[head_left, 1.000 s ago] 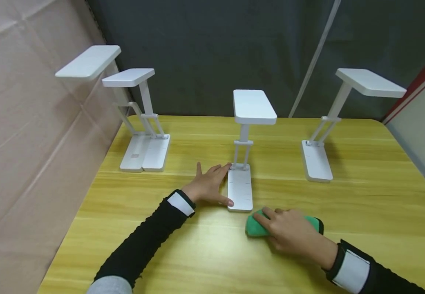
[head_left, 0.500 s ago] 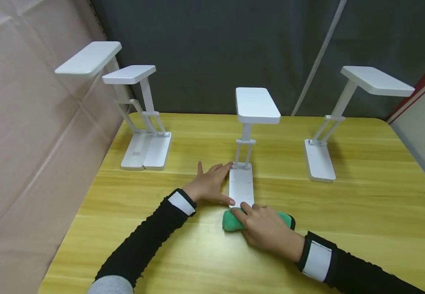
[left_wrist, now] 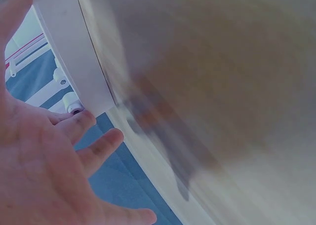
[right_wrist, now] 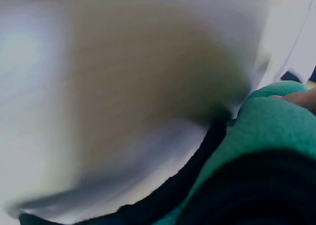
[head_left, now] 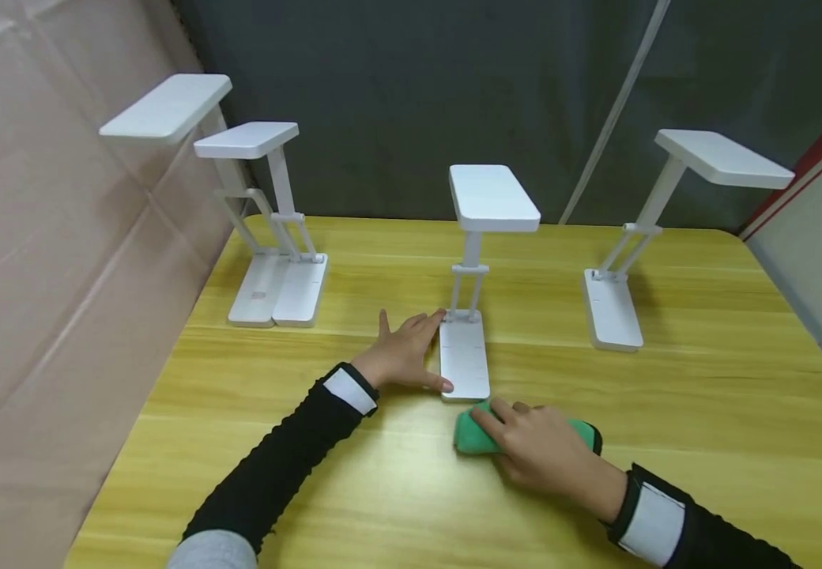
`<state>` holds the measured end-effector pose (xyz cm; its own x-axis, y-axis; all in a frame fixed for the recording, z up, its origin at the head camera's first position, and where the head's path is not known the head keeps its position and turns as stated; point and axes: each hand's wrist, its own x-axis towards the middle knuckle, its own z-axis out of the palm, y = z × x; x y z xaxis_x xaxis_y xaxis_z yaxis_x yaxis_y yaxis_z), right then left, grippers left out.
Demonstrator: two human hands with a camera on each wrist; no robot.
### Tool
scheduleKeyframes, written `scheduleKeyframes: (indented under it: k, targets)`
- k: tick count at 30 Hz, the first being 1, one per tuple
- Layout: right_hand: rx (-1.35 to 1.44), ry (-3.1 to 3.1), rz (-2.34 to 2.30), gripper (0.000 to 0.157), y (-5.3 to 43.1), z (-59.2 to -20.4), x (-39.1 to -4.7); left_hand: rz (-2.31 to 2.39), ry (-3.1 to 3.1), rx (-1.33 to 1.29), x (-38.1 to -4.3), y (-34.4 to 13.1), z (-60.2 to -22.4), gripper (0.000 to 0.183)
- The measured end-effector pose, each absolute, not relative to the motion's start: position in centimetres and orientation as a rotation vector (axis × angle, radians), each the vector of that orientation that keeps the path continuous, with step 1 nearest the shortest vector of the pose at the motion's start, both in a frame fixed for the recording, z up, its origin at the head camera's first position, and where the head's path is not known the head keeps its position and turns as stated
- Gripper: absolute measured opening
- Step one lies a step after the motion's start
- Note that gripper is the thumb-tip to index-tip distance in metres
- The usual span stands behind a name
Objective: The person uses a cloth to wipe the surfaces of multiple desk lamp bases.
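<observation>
In the head view a white desk lamp point(head_left: 464, 356) stands upright in the middle of the table. My left hand point(head_left: 404, 353) rests against the left side of its base, fingers spread and straight, with the thumb at the front corner and a fingertip near the back corner. The left wrist view shows those fingers along the base's edge point(left_wrist: 74, 42). Just in front of the base, my right hand point(head_left: 546, 446) grips a folded green cloth point(head_left: 473, 433) on the tabletop. That cloth point(right_wrist: 276, 131) fills the lower right of the right wrist view.
Two similar white lamps point(head_left: 303, 292) stand side by side at the back left, their bases touching or nearly so. Another white lamp point(head_left: 612, 308) is at the right. A dark panel point(head_left: 382, 103) borders the back of the wooden table point(head_left: 354, 506); a pale sheet point(head_left: 48, 300) hangs at left.
My right hand slid the green cloth left along the front of the lamp base, then partway back to the right. The left hand has stayed at the base.
</observation>
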<state>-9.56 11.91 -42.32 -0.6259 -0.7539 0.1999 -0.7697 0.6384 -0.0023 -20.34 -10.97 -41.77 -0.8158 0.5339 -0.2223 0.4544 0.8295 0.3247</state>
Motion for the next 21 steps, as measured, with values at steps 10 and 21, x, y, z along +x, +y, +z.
scheduleKeyframes:
  k: [10,21]
  targets:
    - [1.262,-2.570,0.090,0.036,7.7,-43.3,-10.3,0.387,2.684,0.765,-20.3,-11.0,-41.8,0.121]
    - [1.058,-2.722,0.174,0.037,12.2,-43.0,-10.0,0.395,2.693,0.741,-20.5,-11.2,-41.7,0.120]
